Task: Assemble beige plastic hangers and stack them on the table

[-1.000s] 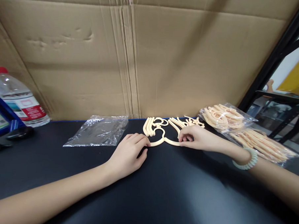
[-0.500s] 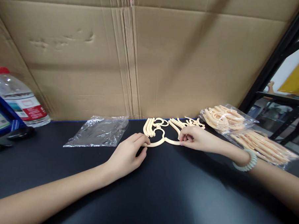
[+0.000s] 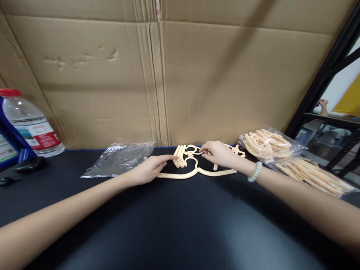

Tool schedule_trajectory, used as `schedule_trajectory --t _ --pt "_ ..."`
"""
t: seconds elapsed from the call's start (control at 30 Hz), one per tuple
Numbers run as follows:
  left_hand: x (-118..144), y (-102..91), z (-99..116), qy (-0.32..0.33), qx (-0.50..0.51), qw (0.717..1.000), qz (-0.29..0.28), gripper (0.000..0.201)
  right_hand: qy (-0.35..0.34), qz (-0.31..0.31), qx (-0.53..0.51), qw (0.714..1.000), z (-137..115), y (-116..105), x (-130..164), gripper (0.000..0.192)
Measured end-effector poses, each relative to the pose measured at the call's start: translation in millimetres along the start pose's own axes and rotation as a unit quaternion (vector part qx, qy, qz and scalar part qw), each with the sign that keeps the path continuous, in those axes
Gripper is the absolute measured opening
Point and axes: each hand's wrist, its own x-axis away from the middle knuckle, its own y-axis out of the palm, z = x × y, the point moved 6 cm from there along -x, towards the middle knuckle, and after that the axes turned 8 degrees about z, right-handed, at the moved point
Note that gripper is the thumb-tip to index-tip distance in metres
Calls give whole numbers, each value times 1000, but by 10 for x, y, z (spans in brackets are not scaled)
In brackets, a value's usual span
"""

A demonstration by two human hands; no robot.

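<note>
A cream plastic hanger (image 3: 196, 172) lies flat on the black table (image 3: 176, 222), both of its arms spread out. My left hand (image 3: 148, 168) rests open beside its left end, fingers stretched toward a bunch of cream curved pieces (image 3: 179, 155). My right hand (image 3: 219, 153) reaches over the hanger's middle, and its fingertips pinch a small cream ring piece (image 3: 195, 151) among the loose parts by the cardboard wall. A pale bead bracelet sits on my right wrist.
A crumpled clear plastic bag (image 3: 119, 158) lies left of the parts. Two clear bags of cream parts (image 3: 275, 145) sit at the right. A water bottle (image 3: 31, 124) and a blue box stand far left. A cardboard wall (image 3: 171, 71) closes the back.
Both hands let go of the hanger's arms, which now lie spread flat. My right hand moved left and back to the loose parts; my left hand opened and reached forward.
</note>
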Motion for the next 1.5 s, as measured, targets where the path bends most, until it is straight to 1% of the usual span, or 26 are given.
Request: schedule_trajectory --t 0.1,0.2,0.27,0.33,0.43,0.5,0.6,0.63,0.7,0.73,0.8,0.83,0.9,1.0,1.03,1.1,1.17,1.23,1.27,1.3,1.33,1.4,1.43,1.5 --pt "8 18 -22 10 -14 1000 -15 42 6 8 1 1000 -3 130 -202 9" --pt "12 25 -35 29 -32 999 -24 41 26 47 -16 998 15 170 -332 7" --pt "16 11 -51 35 -44 998 -19 35 41 93 -43 994 15 101 -357 7" --pt "22 -13 -65 36 -54 998 -8 27 62 149 -81 983 -4 -37 -318 13" --pt "33 -48 -41 35 -58 998 21 18 109 224 -154 956 -73 -266 -125 25" --pt "47 -72 26 29 -54 996 59 17 135 243 -198 940 -159 -355 75 30" --pt "99 -79 224 14 -36 992 121 22 163 232 -279 917 -312 -356 419 30" --pt "126 -62 316 13 -25 991 130 22 184 217 -348 893 -346 -310 528 27" --pt "187 1 519 22 8 991 128 19 212 185 -457 844 -422 -209 701 22" --pt "219 44 609 22 67 991 116 18 222 169 -503 818 -460 -160 759 19" --pt "281 124 724 1 159 983 94 18 230 144 -560 782 -530 -90 818 17" --pt "310 148 745 -18 186 977 98 17 232 135 -576 772 -556 -66 826 17" --pt "358 202 731 -61 223 967 102 14 234 122 -586 767 -590 -33 825 17" --pt "402 287 646 -124 287 944 103 3 232 109 -577 775 -611 13 825 18" --pt "411 318 616 -146 320 931 100 8 229 104 -578 776 -618 31 829 21" --pt "421 374 567 -190 380 900 97 26 226 95 -588 771 -629 68 843 25" --pt "425 411 536 -229 410 878 96 40 235 89 -608 753 -628 102 863 31" --pt "418 421 526 -247 410 873 95 49 257 93 -630 727 -610 124 884 42" --pt "413 426 528 -251 407 874 88 49 269 95 -636 717 -600 131 891 45" --pt "408 434 534 -252 406 875 78 46 279 94 -639 711 -593 137 896 45" --pt "404 440 538 -251 406 876 70 38 287 90 -639 708 -592 143 897 40" --pt "406 441 534 -250 409 875 69 24 294 79 -638 707 -597 155 892 27" --pt "411 438 527 -250 410 874 75 20 291 76 -636 711 -603 157 886 23" --pt "423 431 514 -249 410 873 89 21 274 82 -625 726 -611 140 874 20"
